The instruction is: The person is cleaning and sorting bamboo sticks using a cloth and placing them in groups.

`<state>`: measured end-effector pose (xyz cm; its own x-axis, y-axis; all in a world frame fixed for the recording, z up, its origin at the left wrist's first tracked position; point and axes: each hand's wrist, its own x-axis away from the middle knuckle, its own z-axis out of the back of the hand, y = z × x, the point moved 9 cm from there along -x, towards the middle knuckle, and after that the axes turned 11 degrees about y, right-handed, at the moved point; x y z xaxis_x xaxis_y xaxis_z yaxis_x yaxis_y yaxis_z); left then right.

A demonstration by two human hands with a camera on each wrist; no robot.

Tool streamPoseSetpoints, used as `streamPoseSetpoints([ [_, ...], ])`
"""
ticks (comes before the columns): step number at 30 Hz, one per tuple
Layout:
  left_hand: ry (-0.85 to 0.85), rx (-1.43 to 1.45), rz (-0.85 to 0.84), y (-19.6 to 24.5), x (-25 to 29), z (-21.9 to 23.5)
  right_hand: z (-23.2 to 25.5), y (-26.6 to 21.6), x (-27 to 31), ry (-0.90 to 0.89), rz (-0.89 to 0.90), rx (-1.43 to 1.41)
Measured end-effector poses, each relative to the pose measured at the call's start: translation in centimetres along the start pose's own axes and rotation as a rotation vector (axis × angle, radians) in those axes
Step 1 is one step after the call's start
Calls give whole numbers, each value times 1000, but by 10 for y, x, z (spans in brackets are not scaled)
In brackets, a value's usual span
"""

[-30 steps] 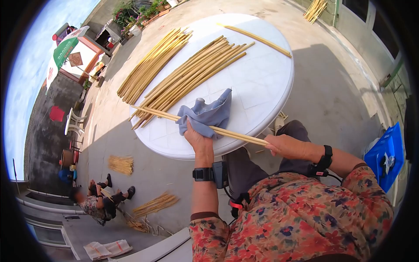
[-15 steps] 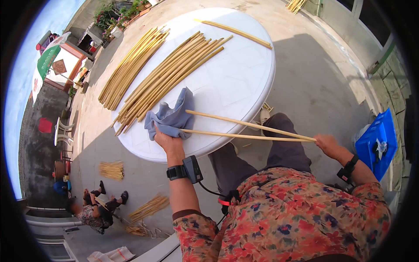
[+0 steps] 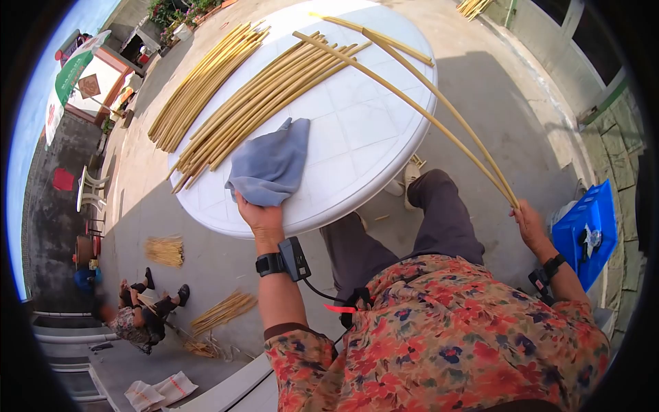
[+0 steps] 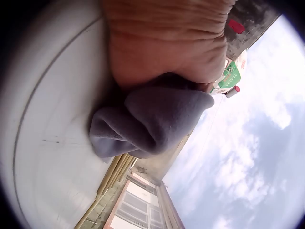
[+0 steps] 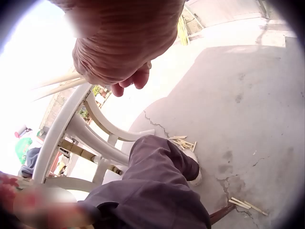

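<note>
A blue-grey cloth [image 3: 270,161] lies bunched near the table's front-left edge, and my left hand [image 3: 261,217] holds its lower end. In the left wrist view the cloth [image 4: 152,119] hangs in folds under the left hand [image 4: 167,47], whose fingers are mostly hidden. My right hand [image 3: 530,225], off the table to the right, grips two long thin sticks [image 3: 439,123] at one end; their far ends spread apart over the table. The right wrist view shows the right hand [image 5: 128,43] with curled fingers round the sticks [image 5: 62,86].
On the white round table [image 3: 343,130] lie two stick bundles [image 3: 206,86] [image 3: 257,106] and a few separate sticks [image 3: 384,42] at the back. A blue container [image 3: 592,233] stands at right. A seated person [image 3: 141,316] and more bundles [image 3: 223,312] are on the ground at lower left.
The two sticks have come away from the cloth and swung up across the table, held in my right hand, which moved right. My left hand stays with the cloth, now spread wider.
</note>
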<state>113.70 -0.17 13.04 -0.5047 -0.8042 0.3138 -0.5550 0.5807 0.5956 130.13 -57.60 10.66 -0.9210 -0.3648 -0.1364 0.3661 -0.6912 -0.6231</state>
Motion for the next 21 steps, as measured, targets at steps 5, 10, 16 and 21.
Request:
streamPoseSetpoints([
  [5,-126,-12,42,-4,34,-35,-53,-127,-39,-98,237,-214],
  [10,-233,-2,117,-11,53,-49,-112,-247,-77,-301,297,-477],
  [16,-270,12,177,-34,63,-40,-168,-340,-71,-622,312,-624],
  [21,-215,-64,186,-57,57,-38,-204,-329,-53,-967,-28,-747],
])
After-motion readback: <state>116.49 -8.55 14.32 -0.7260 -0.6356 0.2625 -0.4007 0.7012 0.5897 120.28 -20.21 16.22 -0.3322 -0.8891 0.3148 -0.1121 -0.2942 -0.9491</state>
